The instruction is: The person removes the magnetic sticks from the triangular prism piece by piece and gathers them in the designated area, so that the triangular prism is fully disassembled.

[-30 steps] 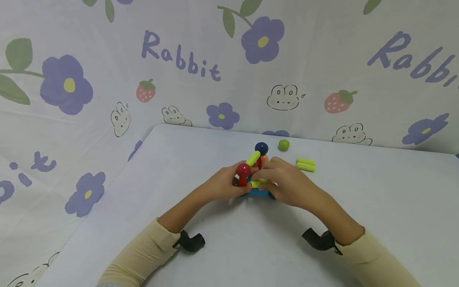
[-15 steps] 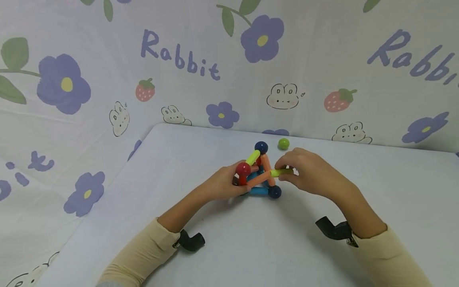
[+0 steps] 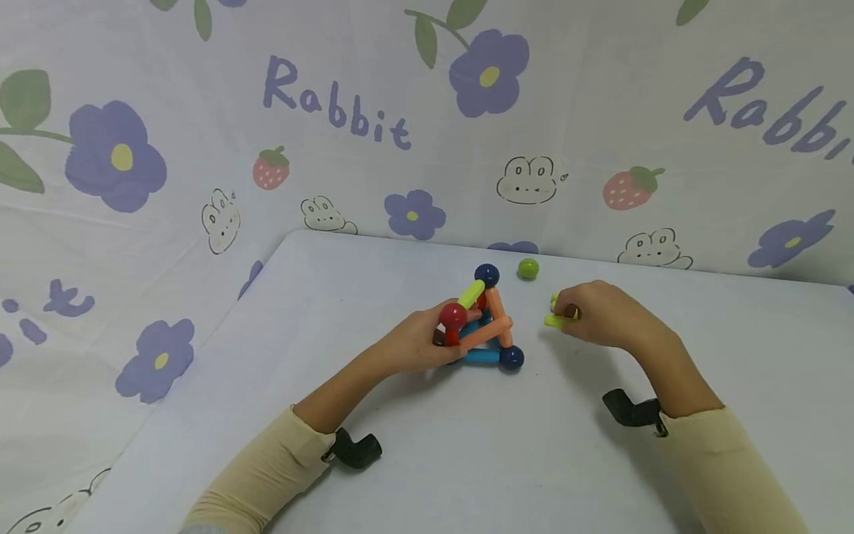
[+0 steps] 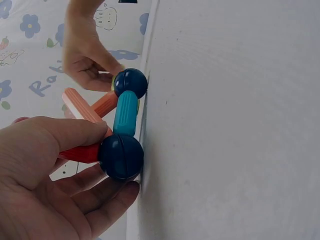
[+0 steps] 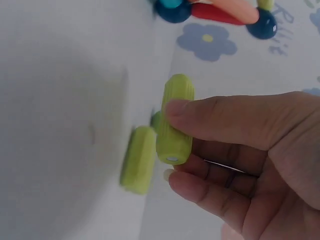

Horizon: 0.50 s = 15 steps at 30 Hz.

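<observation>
My left hand (image 3: 415,343) grips the left side of a frame built from magnetic rods and balls, its thumb over a red rod (image 4: 80,154) and fingers by a navy ball (image 4: 121,157). A red ball (image 3: 453,316) and another navy ball (image 3: 487,275) sit at the frame's top, joined by a yellow-green rod (image 3: 471,294). Two orange rods (image 3: 483,334) meet on its right side, above a blue rod (image 3: 482,357). To the right, my right hand (image 3: 610,317) pinches a loose yellow-green magnetic rod (image 5: 176,127) between thumb and fingers. Beside it, another yellow-green rod (image 5: 139,160) lies on the table.
A green ball (image 3: 528,268) rests near the back edge of the white table (image 3: 467,460), behind the frame. Patterned cloth (image 3: 360,74) hangs behind the table and along its left. Black curved camera mounts (image 3: 630,409) stick out from both wrists.
My right hand has drawn back from the frame to the right with a yellow-green rod, uncovering the orange rods, and is now over where the loose rods lay. My left hand stays in place.
</observation>
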{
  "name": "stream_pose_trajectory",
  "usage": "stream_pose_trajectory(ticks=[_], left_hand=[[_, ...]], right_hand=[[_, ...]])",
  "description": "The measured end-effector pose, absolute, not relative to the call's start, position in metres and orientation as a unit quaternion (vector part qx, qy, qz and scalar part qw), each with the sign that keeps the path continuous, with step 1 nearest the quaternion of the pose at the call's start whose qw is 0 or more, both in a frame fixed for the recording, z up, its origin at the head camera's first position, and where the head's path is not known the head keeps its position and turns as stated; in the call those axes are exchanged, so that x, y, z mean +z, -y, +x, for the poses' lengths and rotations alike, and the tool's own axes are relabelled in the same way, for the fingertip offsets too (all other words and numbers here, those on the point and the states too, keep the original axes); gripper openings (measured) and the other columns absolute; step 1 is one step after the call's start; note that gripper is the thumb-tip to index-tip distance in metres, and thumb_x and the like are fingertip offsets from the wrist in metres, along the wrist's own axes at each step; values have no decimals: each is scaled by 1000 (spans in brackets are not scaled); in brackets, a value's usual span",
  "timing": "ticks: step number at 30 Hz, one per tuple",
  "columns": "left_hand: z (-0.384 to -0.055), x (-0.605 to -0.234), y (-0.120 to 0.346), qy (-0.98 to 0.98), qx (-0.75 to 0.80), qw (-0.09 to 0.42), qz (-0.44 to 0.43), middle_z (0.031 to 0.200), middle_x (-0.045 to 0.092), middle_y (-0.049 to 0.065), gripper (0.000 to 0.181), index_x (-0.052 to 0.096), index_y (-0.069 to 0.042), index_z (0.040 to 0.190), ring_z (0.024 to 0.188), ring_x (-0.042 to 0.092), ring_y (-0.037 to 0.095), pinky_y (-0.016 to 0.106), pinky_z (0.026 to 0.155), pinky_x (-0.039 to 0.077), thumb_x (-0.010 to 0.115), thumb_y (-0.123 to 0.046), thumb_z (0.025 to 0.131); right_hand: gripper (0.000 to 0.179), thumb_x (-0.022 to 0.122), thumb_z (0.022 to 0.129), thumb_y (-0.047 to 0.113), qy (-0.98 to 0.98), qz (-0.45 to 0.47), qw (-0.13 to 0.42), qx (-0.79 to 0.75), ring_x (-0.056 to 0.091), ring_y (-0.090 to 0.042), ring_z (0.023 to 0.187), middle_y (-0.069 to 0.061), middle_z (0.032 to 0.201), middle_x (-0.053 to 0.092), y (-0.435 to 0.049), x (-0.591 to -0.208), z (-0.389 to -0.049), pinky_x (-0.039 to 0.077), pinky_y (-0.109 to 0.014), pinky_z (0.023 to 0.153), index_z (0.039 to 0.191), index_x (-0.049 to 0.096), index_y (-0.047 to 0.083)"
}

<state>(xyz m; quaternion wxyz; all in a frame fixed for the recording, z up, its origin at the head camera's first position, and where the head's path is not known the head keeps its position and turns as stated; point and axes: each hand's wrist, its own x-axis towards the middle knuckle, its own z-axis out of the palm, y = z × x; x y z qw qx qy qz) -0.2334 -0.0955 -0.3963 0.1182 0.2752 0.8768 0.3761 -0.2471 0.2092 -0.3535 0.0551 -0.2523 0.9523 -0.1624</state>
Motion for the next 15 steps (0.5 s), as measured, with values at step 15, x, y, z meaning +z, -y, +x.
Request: stream_pose_trajectory(ticks=[15], left_hand=[[-232,-395,94,-881,368,117,274,130,61,10,68,42,-9,151,99,59,22,31,83,54,73,-13,91]], right_hand=[[9,76,83,1,-965,-198,62,-157,59,-27,86,-5,87,67,-229,-380,-265,50,-52,85,92,75,3]])
